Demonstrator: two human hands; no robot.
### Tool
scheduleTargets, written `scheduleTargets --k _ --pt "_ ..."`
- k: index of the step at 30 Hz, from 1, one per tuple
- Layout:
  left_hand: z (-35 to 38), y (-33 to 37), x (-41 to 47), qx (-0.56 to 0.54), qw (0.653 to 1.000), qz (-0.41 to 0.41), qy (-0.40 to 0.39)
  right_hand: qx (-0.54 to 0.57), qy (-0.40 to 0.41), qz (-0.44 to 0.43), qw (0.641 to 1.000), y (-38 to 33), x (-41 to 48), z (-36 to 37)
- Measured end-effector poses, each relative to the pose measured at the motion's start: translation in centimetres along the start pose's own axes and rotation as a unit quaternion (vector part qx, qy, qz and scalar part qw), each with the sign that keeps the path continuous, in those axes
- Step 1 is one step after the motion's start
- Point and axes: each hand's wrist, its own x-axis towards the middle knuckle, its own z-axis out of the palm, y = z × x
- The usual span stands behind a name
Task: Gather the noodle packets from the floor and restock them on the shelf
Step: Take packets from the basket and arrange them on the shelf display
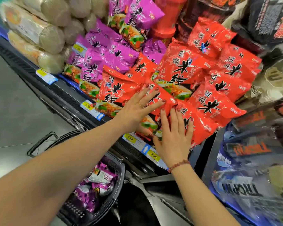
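Observation:
Red noodle packets (203,101) are stacked on the shelf (67,93) in front of me, with purple noodle packets (104,59) piled to their left. My left hand (137,108) lies flat with straight, spread fingers on a red packet at the front of the stack. My right hand (173,137) presses flat against the front red packets just to the right, fingers straight. A black basket (118,180) stands on the floor below and holds several purple packets (95,186).
Pale wrapped rolls (44,35) fill the shelf to the left. Dark packaged goods (255,160) crowd the right side and top. Yellow price tags (129,137) line the shelf edge. Grey floor (15,111) lies at the left.

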Motion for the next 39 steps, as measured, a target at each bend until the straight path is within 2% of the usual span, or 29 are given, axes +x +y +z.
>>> scheduleTargets --k 3,5,9,12,14,18,20,26,30,33,39 --pt "0.9 -0.3 -1.6 -0.003 1.000 0.001 0.012 0.022 -0.012 -0.013 1.000 -0.6 -0.5 -0.1" --pt "1.0 -0.4 -2.1 0.000 1.000 0.001 0.009 0.077 0.004 -0.011 0.997 -0.8 -0.3 -0.7" --pt "0.3 -0.4 -2.3 0.034 0.999 -0.001 -0.027 0.200 0.134 0.026 0.970 0.7 3.4 -3.2" --pt "-0.4 -0.1 -2.8 0.046 0.998 -0.009 -0.038 0.202 0.169 0.058 0.963 3.6 8.1 -4.7" --pt "-0.6 0.0 -3.3 0.033 0.999 -0.015 -0.037 0.170 0.115 0.077 0.976 5.6 10.9 -5.6" --pt "-0.8 -0.4 -4.4 -0.014 1.000 -0.006 -0.025 0.150 -0.089 0.055 0.983 8.4 15.6 -6.7" --pt "-0.8 -0.6 -4.4 -0.004 0.999 -0.003 -0.033 0.129 -0.131 0.050 0.982 8.6 17.2 -6.7" --pt "-0.4 -0.3 -3.6 0.013 0.999 0.001 -0.034 0.090 -0.222 0.055 0.969 7.9 20.7 -6.5" --pt "0.1 -0.8 -3.7 0.000 1.000 0.004 -0.030 0.208 -0.297 0.072 0.929 9.1 23.5 -7.3" --pt "0.1 -0.8 -3.6 -0.003 1.000 0.001 -0.029 0.229 -0.302 0.054 0.924 10.5 25.4 -5.1" --pt "0.1 -0.9 -3.8 -0.032 0.999 -0.008 -0.031 0.200 -0.303 0.056 0.930 14.2 29.1 2.0"
